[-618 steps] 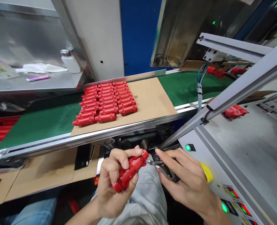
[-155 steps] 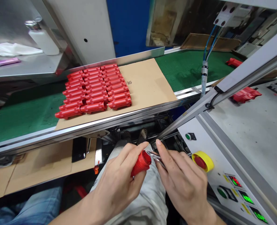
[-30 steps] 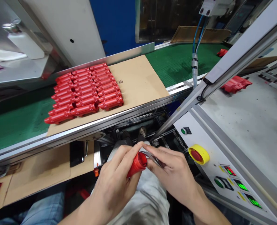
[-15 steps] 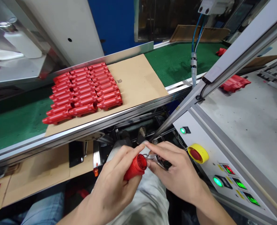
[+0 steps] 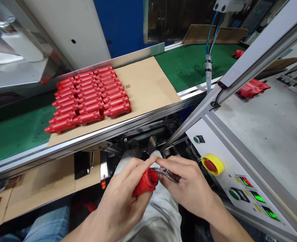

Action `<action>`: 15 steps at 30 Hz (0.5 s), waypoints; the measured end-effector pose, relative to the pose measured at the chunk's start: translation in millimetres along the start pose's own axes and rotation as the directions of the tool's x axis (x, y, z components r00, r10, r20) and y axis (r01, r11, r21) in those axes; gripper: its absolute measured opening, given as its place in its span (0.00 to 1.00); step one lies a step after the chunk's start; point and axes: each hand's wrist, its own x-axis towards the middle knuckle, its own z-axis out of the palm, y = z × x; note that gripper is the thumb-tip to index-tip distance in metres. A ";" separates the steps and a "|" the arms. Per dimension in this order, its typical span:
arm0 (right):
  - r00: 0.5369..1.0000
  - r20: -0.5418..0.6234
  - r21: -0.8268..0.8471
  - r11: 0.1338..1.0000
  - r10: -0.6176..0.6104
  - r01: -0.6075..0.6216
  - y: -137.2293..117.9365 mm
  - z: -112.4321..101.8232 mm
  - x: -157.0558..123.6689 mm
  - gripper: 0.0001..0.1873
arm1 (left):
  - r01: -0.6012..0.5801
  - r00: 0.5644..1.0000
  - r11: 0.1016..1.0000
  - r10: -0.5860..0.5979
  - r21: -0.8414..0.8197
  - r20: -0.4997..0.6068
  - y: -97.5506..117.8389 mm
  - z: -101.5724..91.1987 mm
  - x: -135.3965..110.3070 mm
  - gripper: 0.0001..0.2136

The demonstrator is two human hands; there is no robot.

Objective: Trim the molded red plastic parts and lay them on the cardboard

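My left hand is wrapped round a red plastic tube, its open end tilted up and to the right. My right hand grips small metal nippers, whose jaws reach the rim of that open end. The handles are mostly hidden in my palm. The fingertips of both hands meet just above the tube. Rows of similar red tubes lie side by side on a cardboard sheet beyond my hands.
The cardboard rests on a green conveyor belt with a metal edge. At right stands a control panel with a red-and-yellow stop button, beside a slanted metal post. More red parts lie on the white table. A phone sits on the lower shelf.
The nippers' jaws have moved left onto the tube's rim, and the tube has shifted slightly right. The green lights on the panel have gone dark.
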 end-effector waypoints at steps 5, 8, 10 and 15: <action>0.992 0.098 0.035 0.996 0.079 -0.082 -0.3 -4.9 1.6 0.15 | -0.033 0.999 0.999 0.033 -0.032 0.018 -0.7 -2.4 -0.3 0.31; 0.988 0.123 0.035 0.994 0.098 -0.103 -1.0 -6.6 2.2 0.15 | -0.027 0.999 0.999 0.028 -0.042 0.028 -0.7 -3.2 -0.1 0.32; 0.987 0.123 0.028 0.994 0.102 -0.106 -1.6 -6.7 2.2 0.15 | -0.022 0.999 0.999 0.024 -0.043 0.033 -1.1 -3.0 -0.3 0.32; 0.992 0.090 0.009 0.996 0.087 -0.088 -1.6 -5.7 1.0 0.15 | -0.008 0.999 0.999 0.011 -0.052 0.051 -2.7 -2.2 -1.7 0.32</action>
